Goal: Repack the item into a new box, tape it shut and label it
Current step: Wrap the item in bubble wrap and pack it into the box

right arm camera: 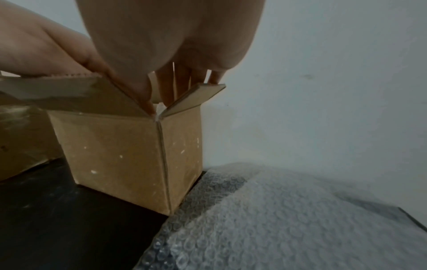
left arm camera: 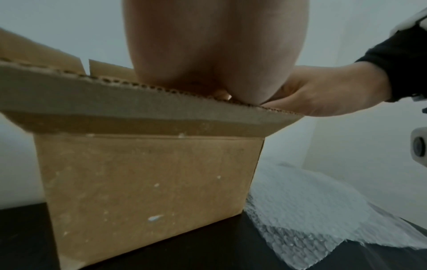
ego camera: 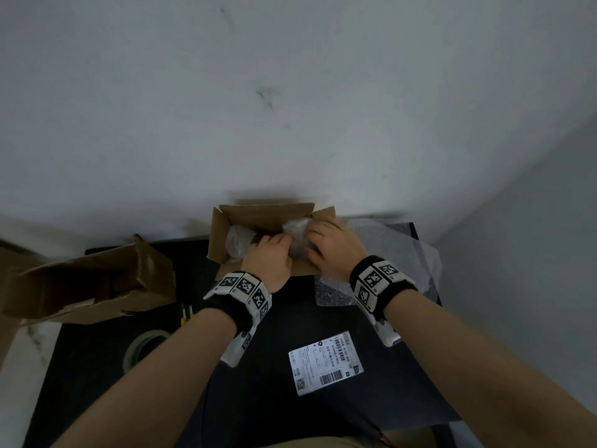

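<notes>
A small open cardboard box (ego camera: 226, 234) stands at the far edge of the black table, against the wall. Inside lies the bubble-wrapped item (ego camera: 298, 232), with a second lump of wrap (ego camera: 237, 242) at the left. My left hand (ego camera: 269, 250) reaches over the near flap, its fingers curled down onto the wrapped item and their tips hidden. My right hand (ego camera: 323, 237) lies on the right part of the wrap. In the right wrist view its fingers (right arm camera: 166, 87) point straight down inside the box corner (right arm camera: 159, 117). The near box wall (left arm camera: 143, 182) fills the left wrist view.
A shipping label (ego camera: 324, 362) lies on the table near me. A tape roll (ego camera: 145, 347) and a yellow-white pen-like tool (ego camera: 186, 313) sit to the left. The torn old box (ego camera: 90, 282) lies at the far left. Loose bubble wrap sheets (ego camera: 394, 250) cover the right side.
</notes>
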Tool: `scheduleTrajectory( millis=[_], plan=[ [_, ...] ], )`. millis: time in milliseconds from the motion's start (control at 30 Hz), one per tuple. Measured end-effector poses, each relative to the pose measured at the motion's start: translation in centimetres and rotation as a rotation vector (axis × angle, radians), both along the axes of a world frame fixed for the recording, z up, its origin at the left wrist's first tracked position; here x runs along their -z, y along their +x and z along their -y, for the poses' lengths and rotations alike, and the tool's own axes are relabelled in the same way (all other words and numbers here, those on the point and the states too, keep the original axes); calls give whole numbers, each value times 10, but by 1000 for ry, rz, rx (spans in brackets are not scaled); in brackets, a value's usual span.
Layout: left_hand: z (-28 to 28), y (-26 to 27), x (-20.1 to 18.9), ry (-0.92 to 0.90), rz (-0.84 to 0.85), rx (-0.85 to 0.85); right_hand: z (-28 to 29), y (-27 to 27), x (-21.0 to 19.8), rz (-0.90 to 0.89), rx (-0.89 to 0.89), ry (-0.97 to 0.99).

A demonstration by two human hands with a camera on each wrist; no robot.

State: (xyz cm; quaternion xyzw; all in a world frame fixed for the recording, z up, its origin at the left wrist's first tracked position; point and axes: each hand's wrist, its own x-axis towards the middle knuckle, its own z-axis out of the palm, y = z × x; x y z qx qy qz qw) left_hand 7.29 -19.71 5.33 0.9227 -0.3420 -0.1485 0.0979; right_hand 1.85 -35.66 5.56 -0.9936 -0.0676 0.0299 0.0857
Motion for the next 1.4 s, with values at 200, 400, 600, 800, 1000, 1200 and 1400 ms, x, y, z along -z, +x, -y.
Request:
scheduleTrajectory(
  millis=[200,400,600,800,1000,1200,1400],
  plan=[
    [5,6,-17,-103,113,50,8,-9,-28,57,86,112],
    [39,-18,-34,-298,187,217,39,-46,-35,63,229,174],
    [77,-55,-18,-275,119,335,78,-93,-13,-15,373,196],
    [92,-82,26,-112,-14,376,100,-129,29,-211,436,177],
    [99,-94,66,81,-130,358,108,-150,71,-385,388,181],
    [107,-103,80,169,-174,323,109,-157,94,-293,372,237],
    [116,-110,81,121,-134,253,112,-153,89,-136,399,282]
  ],
)
